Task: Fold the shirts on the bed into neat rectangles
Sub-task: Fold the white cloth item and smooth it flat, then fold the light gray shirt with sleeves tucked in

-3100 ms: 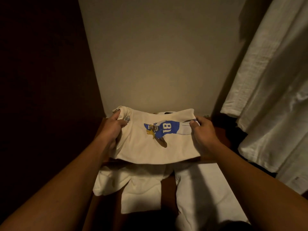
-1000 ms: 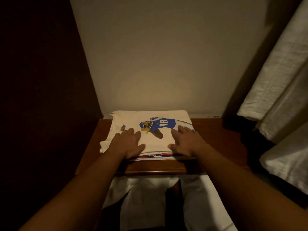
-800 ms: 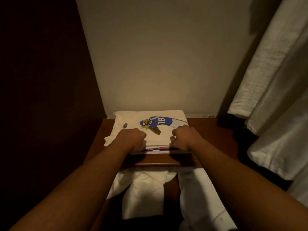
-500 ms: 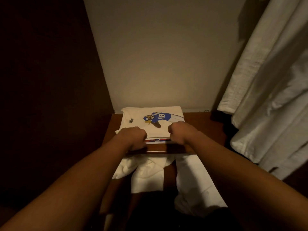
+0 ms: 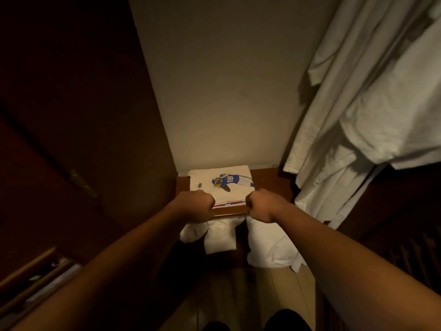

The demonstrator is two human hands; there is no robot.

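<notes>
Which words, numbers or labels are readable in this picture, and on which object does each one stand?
"18": on the blue jersey of the player printed on the folded white shirt, seen upside down.
Small grey tag on the same shirt: too small to read.
No other text is visible.

The folded cream cotton shirt with blue player print (image 5: 220,187) looks soft and matt. Beneath it, the reddish-brown wooden shelf (image 5: 269,185) shows a smooth, faintly glossy finish. The hanging white cloth garments (image 5: 362,111) appear coarse-woven and creased.
</notes>
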